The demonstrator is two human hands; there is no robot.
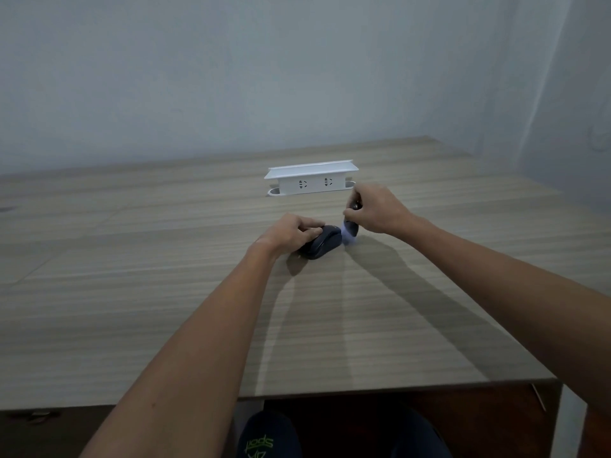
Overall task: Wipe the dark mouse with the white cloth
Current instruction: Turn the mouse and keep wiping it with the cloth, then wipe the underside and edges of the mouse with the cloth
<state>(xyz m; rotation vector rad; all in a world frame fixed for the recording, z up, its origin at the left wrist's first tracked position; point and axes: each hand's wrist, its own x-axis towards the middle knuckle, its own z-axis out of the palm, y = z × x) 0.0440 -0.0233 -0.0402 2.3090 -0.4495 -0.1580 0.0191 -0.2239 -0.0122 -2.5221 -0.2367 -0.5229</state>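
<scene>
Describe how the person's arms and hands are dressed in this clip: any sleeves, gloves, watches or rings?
Both forearms are bare up to the frame edge, with no sleeves in view. The left hand and right hand wear no gloves, and no watch, bracelet or ring shows at this resolution.

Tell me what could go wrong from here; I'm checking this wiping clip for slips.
The left hand pins only the near end of the dark mouse, so a firm wipe could twist or slide it. The white cloth shows only as a small bunch under the right hand, so bare fingers may rub the mouse instead.
</scene>
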